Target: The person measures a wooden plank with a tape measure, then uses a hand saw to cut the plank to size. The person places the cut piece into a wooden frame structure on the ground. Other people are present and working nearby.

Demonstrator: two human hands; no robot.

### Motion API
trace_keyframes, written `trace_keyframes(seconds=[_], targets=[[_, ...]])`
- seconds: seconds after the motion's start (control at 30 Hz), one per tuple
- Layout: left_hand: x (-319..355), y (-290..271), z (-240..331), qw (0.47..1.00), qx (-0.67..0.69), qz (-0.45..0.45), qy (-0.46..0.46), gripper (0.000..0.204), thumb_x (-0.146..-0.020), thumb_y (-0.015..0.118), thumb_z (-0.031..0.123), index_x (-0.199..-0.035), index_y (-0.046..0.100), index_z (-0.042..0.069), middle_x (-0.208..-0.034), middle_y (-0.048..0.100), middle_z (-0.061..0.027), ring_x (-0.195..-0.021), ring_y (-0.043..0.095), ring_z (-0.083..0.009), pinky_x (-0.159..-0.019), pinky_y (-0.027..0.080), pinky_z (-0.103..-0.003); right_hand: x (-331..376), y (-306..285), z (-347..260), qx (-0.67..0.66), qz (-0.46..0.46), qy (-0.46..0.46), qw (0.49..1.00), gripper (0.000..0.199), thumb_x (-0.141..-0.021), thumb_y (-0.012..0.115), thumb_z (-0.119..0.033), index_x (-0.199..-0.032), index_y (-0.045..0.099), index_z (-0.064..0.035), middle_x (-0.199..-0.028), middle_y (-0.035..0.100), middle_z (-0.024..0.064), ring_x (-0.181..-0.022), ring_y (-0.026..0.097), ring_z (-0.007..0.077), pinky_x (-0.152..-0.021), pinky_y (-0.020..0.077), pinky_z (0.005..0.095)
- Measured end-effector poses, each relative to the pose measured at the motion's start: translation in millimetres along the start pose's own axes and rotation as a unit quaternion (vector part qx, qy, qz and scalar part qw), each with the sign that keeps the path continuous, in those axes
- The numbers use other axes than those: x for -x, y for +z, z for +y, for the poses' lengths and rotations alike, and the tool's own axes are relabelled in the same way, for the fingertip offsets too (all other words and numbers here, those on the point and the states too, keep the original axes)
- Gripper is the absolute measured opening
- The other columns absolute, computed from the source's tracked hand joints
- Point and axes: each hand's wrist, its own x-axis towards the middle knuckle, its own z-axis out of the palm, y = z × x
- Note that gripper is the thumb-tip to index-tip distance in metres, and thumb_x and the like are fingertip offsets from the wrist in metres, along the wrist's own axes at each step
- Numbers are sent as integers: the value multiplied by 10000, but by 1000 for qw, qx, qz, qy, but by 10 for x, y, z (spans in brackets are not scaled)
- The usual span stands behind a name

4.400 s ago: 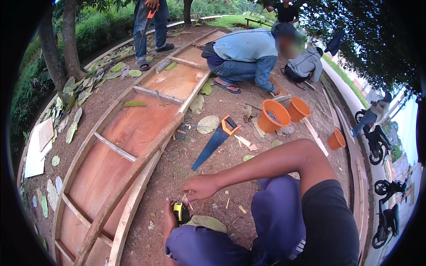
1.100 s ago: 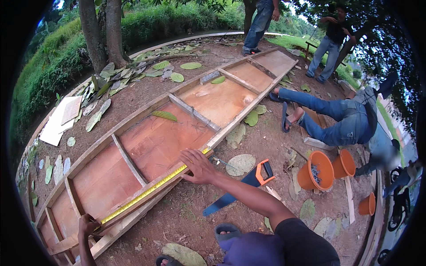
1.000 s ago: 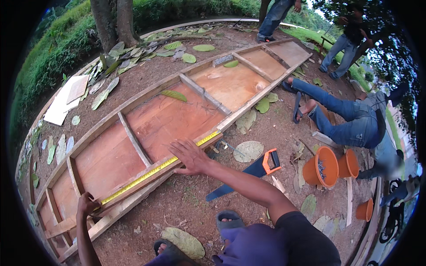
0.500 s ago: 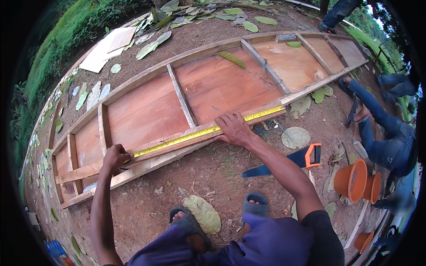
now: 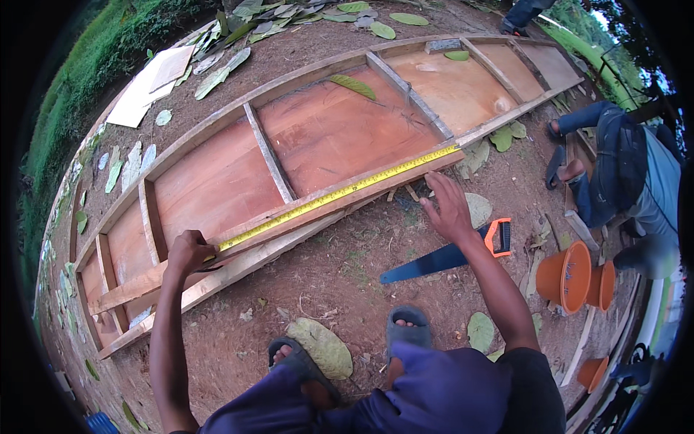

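Note:
A yellow tape measure (image 5: 340,192) is stretched along a loose wooden strip (image 5: 405,176), its blade reaching close to the strip's right end. My left hand (image 5: 189,252) is closed around the tape's left end, against the strip; what lies inside the fist is mostly hidden. Just below the strip's right end, my right hand (image 5: 450,210) is open with fingers spread, gripping nothing. The strip lies across the near side of a long wooden frame with crossbars, backed by reddish plywood (image 5: 354,119). A handsaw (image 5: 426,262) with an orange and black handle rests on the soil beneath my right forearm.
At the right, a person (image 5: 622,166) crouches near two orange pots (image 5: 562,278). Another person's leg (image 5: 528,14) shows beyond the frame's far end. Pale boards (image 5: 148,87) lie at the far left, and large dry leaves (image 5: 318,347) are scattered on the ground.
My right hand has come off the tape and strip, moving right and opening beside the strip's end. My left hand keeps its hold. The person at the right has shifted posture.

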Motion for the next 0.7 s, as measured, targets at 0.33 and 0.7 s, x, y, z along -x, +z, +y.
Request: trace_keyframes(seconds=[0.33,0.7], targets=[[144,18,201,979,-38,43,196,386,-820,664,33,-1201,615,69,-1166,669,-156,-1152,622,-384,-974,509,-480,2277,-491,1150,112,-201,248,941,385,-875,582,-6,-1256,617,-56,-1285,639,155,-1238,578,370,-1033,439,501],[272,450,919,939,87,115,312,323,-889,656,105,-1198,669,12,-1236,658,-161,-1187,606,-363,-1029,478,-466,2209,-695,1392,237,-196,99,946,256,-817,679,-83,-1072,655,-87,-1217,644,111,-1219,563,350,-989,446,472]])
